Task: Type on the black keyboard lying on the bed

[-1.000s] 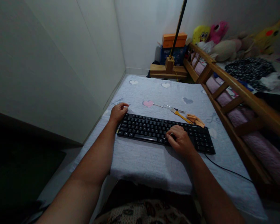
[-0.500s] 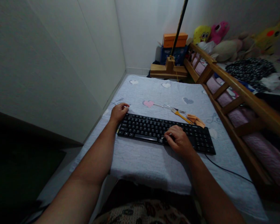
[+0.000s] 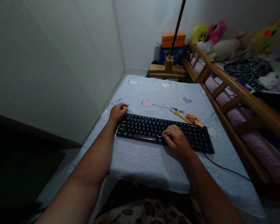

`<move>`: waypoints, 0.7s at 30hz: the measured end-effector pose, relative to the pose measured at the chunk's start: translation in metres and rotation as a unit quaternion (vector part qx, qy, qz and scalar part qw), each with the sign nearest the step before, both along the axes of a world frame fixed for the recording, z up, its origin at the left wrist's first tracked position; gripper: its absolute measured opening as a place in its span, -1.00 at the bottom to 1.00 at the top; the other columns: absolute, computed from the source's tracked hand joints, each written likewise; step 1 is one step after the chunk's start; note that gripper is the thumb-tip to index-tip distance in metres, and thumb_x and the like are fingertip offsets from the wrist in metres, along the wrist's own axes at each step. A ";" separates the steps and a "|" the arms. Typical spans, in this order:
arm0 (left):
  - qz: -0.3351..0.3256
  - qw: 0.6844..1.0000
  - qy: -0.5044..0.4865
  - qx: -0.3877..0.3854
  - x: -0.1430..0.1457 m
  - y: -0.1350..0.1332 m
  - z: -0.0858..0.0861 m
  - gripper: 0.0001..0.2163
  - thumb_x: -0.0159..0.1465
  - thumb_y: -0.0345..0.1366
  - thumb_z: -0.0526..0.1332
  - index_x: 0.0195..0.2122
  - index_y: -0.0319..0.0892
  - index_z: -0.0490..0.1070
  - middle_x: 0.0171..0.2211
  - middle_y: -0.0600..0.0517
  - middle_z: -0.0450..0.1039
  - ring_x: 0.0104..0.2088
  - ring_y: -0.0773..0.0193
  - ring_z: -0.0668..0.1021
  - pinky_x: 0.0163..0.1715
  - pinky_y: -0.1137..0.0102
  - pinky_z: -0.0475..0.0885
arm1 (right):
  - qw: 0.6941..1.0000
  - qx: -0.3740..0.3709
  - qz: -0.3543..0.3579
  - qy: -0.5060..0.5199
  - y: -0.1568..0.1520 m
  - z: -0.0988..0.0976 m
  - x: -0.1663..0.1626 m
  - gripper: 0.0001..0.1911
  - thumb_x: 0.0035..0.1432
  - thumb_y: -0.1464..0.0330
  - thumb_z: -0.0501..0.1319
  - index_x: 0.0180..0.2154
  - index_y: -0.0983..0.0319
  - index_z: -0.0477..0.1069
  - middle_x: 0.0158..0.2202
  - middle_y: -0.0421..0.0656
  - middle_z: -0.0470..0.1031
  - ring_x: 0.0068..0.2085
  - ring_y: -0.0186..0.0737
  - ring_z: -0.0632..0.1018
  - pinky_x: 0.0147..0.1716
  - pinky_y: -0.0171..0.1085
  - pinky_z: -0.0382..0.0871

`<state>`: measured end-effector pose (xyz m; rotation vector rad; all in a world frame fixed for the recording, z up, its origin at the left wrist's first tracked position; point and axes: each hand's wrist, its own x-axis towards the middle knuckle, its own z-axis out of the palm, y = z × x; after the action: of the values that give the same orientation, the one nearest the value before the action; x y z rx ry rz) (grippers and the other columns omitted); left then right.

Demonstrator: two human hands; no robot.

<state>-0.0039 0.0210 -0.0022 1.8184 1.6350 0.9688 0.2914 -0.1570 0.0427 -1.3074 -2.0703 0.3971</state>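
Note:
A black keyboard [image 3: 142,127] lies across the cloth-covered table [image 3: 140,158] in front of me. My left hand [image 3: 118,112] grips its upper left corner, fingers curled at the edge. Over the keys right of the space bar, my right hand [image 3: 175,138] pinches a thin white cotton swab [image 3: 161,136]. The swab's tip is at the lower row of keys; my fingers hide part of it. Behind the keyboard lie a brush with a yellow handle [image 3: 180,115], a thin white stick [image 3: 157,105], a looped wire tool [image 3: 167,106] and a folded orange-tan cloth [image 3: 194,119].
The keyboard's cable [image 3: 226,168] runs off to the right. A wooden bed rail [image 3: 238,93] borders the table's right side, with plush toys [image 3: 224,49] beyond. White panels [image 3: 60,62] stand at the left. A wooden stand [image 3: 166,70] and an orange box [image 3: 173,39] are behind.
The view has shifted slightly. My right hand has moved very little over the keys, still with the swab. My left hand stays at the keyboard's corner.

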 end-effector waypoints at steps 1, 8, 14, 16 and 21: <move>0.000 1.000 0.000 0.000 0.000 0.000 0.000 -0.69 0.10 -0.16 0.16 -0.24 -0.21 0.54 -0.55 0.08 0.35 -0.52 0.31 0.34 -0.49 0.42 0.17 | 1.000 0.001 -0.003 0.001 0.000 -0.001 0.000 -0.87 0.21 0.44 0.14 -0.37 0.20 0.42 -0.38 -0.12 0.49 -0.23 -0.13 0.42 -0.16 -0.11 0.24; 0.001 1.000 0.000 -0.006 0.000 -0.001 0.002 -0.69 0.10 -0.16 0.15 -0.24 -0.21 0.54 -0.57 0.09 0.33 -0.53 0.32 0.33 -0.49 0.42 0.17 | 1.000 0.006 -0.027 -0.001 0.002 -0.005 0.001 -0.88 0.22 0.43 0.14 -0.34 0.19 0.44 -0.33 -0.09 0.50 -0.20 -0.11 0.42 -0.14 -0.09 0.28; 0.003 1.000 -0.002 -0.004 0.000 -0.001 0.002 -0.69 0.09 -0.17 0.16 -0.24 -0.21 0.54 -0.57 0.08 0.34 -0.52 0.31 0.34 -0.49 0.42 0.17 | 0.999 0.004 -0.039 -0.010 0.003 -0.005 0.000 -0.88 0.22 0.43 0.14 -0.33 0.19 0.44 -0.32 -0.08 0.51 -0.19 -0.09 0.42 -0.14 -0.07 0.29; 0.005 1.000 -0.002 -0.005 0.000 0.000 0.001 -0.69 0.09 -0.17 0.16 -0.24 -0.21 0.54 -0.57 0.08 0.34 -0.52 0.30 0.34 -0.49 0.42 0.17 | 0.999 0.006 -0.041 -0.010 0.003 -0.006 0.000 -0.87 0.22 0.43 0.13 -0.34 0.19 0.44 -0.33 -0.08 0.51 -0.19 -0.09 0.42 -0.14 -0.07 0.29; 0.005 1.000 -0.001 -0.002 0.000 0.000 0.000 -0.70 0.08 -0.16 0.16 -0.24 -0.20 0.54 -0.57 0.07 0.35 -0.51 0.30 0.35 -0.49 0.42 0.17 | 0.998 0.011 -0.054 -0.013 0.002 -0.005 0.001 -0.87 0.23 0.43 0.12 -0.34 0.20 0.44 -0.33 -0.09 0.50 -0.20 -0.10 0.42 -0.14 -0.08 0.28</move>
<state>-0.0041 0.0214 -0.0023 1.8075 1.6453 0.9703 0.2923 -0.1552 0.0378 -1.4106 -2.0096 0.3115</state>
